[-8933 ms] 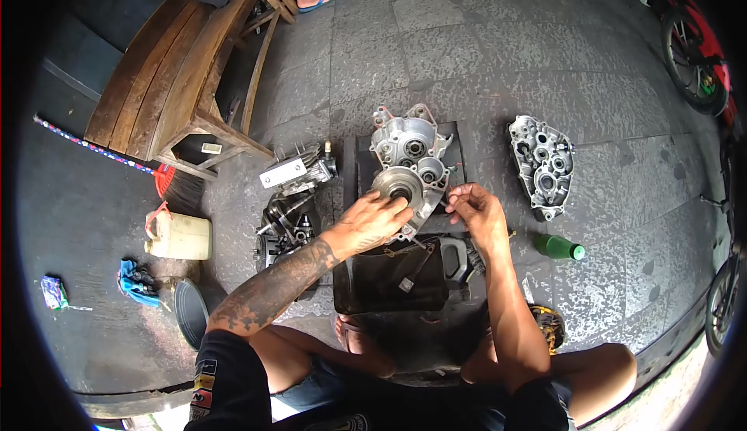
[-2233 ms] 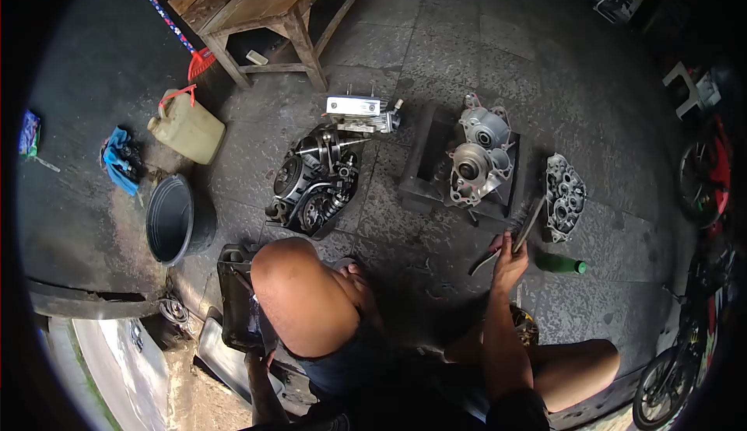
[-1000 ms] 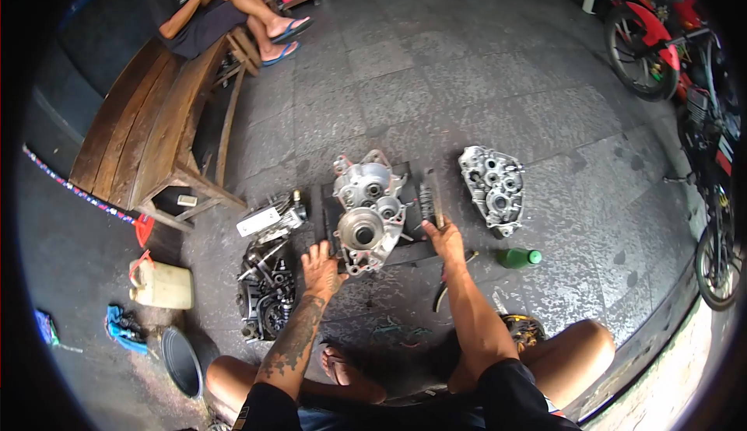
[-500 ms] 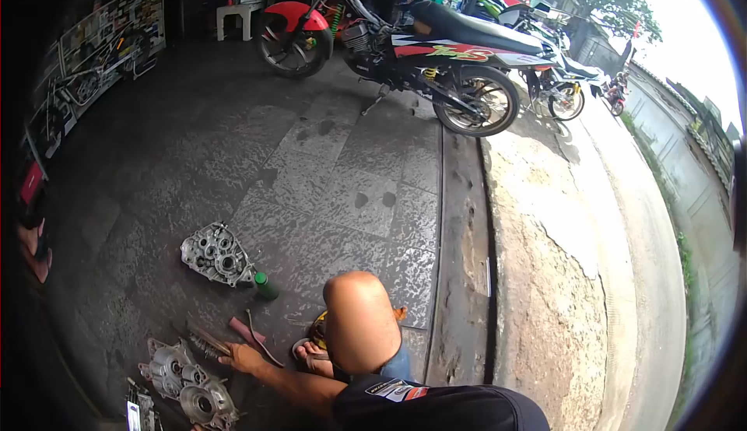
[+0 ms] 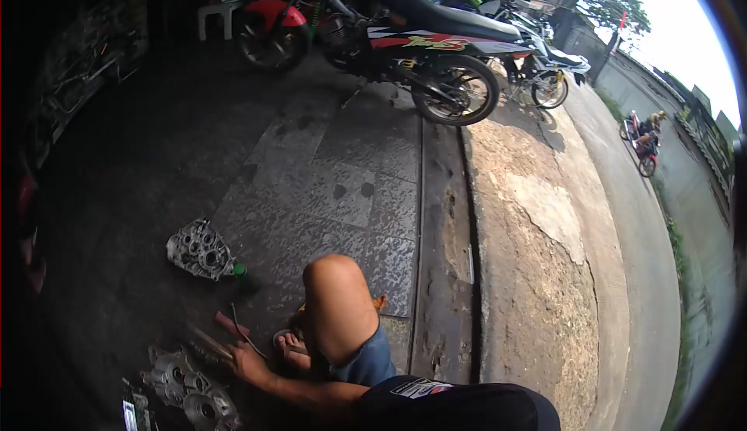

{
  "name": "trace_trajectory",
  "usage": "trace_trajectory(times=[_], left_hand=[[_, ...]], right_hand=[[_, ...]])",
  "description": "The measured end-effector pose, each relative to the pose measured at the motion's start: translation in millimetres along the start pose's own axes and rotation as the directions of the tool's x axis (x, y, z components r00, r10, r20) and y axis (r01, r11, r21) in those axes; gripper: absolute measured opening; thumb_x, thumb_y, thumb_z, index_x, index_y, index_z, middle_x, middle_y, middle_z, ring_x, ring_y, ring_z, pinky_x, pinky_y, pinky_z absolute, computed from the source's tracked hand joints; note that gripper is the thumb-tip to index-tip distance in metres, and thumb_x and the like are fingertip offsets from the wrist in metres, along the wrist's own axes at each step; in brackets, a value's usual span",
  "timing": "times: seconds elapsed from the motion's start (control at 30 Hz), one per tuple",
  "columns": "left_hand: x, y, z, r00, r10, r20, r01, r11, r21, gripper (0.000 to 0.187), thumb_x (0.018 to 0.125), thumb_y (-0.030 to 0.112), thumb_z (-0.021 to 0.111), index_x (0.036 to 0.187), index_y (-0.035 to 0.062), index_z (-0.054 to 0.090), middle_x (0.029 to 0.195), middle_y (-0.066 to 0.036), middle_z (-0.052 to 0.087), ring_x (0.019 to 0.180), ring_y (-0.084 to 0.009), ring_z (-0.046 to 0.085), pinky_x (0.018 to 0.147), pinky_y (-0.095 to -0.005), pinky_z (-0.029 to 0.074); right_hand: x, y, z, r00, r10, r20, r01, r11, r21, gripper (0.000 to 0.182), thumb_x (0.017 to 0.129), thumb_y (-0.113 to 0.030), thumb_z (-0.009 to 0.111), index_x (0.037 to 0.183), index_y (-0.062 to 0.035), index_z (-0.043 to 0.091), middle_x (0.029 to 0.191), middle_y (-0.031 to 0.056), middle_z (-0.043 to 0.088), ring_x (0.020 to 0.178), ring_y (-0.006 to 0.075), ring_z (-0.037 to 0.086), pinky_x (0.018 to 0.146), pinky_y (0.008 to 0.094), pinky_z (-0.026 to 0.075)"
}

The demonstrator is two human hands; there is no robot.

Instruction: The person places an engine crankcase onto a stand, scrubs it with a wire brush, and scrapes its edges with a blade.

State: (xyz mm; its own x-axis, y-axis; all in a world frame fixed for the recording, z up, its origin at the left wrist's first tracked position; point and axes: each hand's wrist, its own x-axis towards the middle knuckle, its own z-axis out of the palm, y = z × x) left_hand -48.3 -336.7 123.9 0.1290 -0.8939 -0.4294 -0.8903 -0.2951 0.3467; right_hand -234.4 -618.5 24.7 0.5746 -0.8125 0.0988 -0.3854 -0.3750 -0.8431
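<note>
With the head-camera view facing the road, the right hand (image 5: 247,363) is resting, grip indiscernible, on tools beside the crankcase half (image 5: 187,394) on the floor, risking a blind fumble; left hand unseen.

A crankcase half (image 5: 200,250) lies on the floor beyond the engine case (image 5: 187,394), motorcycles (image 5: 405,46) behind.

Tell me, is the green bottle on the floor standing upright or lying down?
Lying down. The green bottle rests on its side on the paved floor, next to the loose engine case half.
</note>
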Motion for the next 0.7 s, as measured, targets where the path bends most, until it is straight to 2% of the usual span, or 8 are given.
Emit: trace_trajectory(times=[0.03, 0.07, 0.2, 0.27, 0.33, 0.37, 0.43, 0.7], left_hand=[[-7, 16, -18, 0.998, 0.038, -0.053, -0.041, 0.997, -0.060, 0.036, 0.081, 0.017, 0.070, 0.115, 0.0059, 0.070, 0.114, -0.022, 0.065, 0.119, -0.0383, 0.058, 0.103, -0.0457, 0.044], [-5, 37, -27, 0.919, -0.392, -0.039, 0.382, 0.911, -0.152, 0.019, 0.087, 0.012, 0.063, 0.098, 0.0019, 0.074, 0.095, -0.024, 0.066, 0.105, -0.0407, 0.062, 0.093, -0.0486, 0.048], [17, 100, -76, 0.700, -0.461, -0.545, 0.391, 0.887, -0.247, 0.038, 0.092, 0.021, 0.059, 0.127, 0.0066, 0.058, 0.117, -0.016, 0.059, 0.103, -0.0409, 0.061, 0.085, -0.0481, 0.052], [43, 110, -68, 0.591, -0.516, -0.621, 0.410, 0.854, -0.319, 0.041, 0.092, 0.021, 0.059, 0.131, 0.0053, 0.055, 0.124, -0.017, 0.055, 0.116, -0.0385, 0.053, 0.095, -0.0474, 0.047], [68, 126, -51, 0.447, -0.630, -0.635, 0.456, 0.771, -0.444, 0.045, 0.092, 0.020, 0.058, 0.134, 0.0054, 0.053, 0.131, -0.016, 0.051, 0.126, -0.0366, 0.046, 0.105, -0.0506, 0.038], [79, 132, -40, 0.351, -0.629, -0.693, 0.495, 0.753, -0.433, 0.047, 0.092, 0.021, 0.057, 0.136, 0.0058, 0.052, 0.134, -0.015, 0.049, 0.131, -0.0362, 0.042, 0.108, -0.0532, 0.033], [95, 141, -17, 0.218, -0.656, -0.722, 0.549, 0.694, -0.465, 0.049, 0.093, 0.023, 0.055, 0.139, 0.0076, 0.051, 0.141, -0.014, 0.045, 0.140, -0.0356, 0.034, 0.113, -0.0591, 0.025], [97, 154, 12, 0.286, -0.731, -0.619, 0.636, 0.628, -0.449, 0.055, 0.090, 0.022, 0.057, 0.144, 0.0154, 0.046, 0.147, -0.009, 0.040, 0.140, -0.0352, 0.034, 0.109, -0.0612, 0.028]], right_hand=[[0, -22, -29, 0.999, 0.033, -0.033, -0.031, 0.998, 0.056, 0.044, 0.089, -0.026, 0.066, 0.126, -0.0028, 0.058, 0.100, 0.0277, 0.065, 0.095, 0.0481, 0.062, 0.082, 0.0524, 0.050], [2, -47, -60, 0.977, 0.186, 0.108, -0.199, 0.972, 0.122, 0.046, 0.090, -0.029, 0.067, 0.125, -0.0006, 0.056, 0.092, 0.0289, 0.067, 0.092, 0.0502, 0.064, 0.078, 0.0524, 0.051], [5, -75, -75, 0.980, 0.083, 0.182, -0.102, 0.990, 0.093, 0.069, 0.100, -0.042, 0.053, 0.153, -0.0042, 0.030, 0.080, 0.0306, 0.067, 0.082, 0.0493, 0.067, 0.070, 0.0516, 0.051], [2, -93, -82, 0.965, 0.001, 0.263, -0.022, 0.997, 0.076, 0.062, 0.101, -0.032, 0.051, 0.153, -0.0051, 0.030, 0.096, 0.0328, 0.068, 0.094, 0.0492, 0.066, 0.077, 0.0479, 0.053], [-4, -114, -90, 0.928, -0.057, 0.367, -0.007, 0.985, 0.170, 0.058, 0.103, -0.024, 0.048, 0.154, -0.0059, 0.028, 0.144, 0.0273, 0.048, 0.134, 0.0405, 0.048, 0.105, 0.0402, 0.042], [-5, -112, -88, 0.908, -0.127, 0.399, 0.039, 0.974, 0.222, 0.058, 0.102, -0.017, 0.048, 0.155, -0.0063, 0.027, 0.149, 0.0243, 0.045, 0.138, 0.0361, 0.045, 0.107, 0.0374, 0.040], [-9, -127, -101, 0.882, -0.229, 0.412, 0.193, 0.973, 0.128, 0.058, 0.098, -0.008, 0.053, 0.152, -0.0072, 0.035, 0.125, 0.0314, 0.060, 0.112, 0.0474, 0.060, 0.089, 0.0432, 0.051], [-12, -97, -58, 0.804, -0.406, 0.435, 0.463, 0.886, -0.027, 0.052, 0.096, -0.006, 0.054, 0.147, -0.0125, 0.046, 0.085, 0.0315, 0.065, 0.074, 0.0462, 0.066, 0.076, 0.0482, 0.053]])
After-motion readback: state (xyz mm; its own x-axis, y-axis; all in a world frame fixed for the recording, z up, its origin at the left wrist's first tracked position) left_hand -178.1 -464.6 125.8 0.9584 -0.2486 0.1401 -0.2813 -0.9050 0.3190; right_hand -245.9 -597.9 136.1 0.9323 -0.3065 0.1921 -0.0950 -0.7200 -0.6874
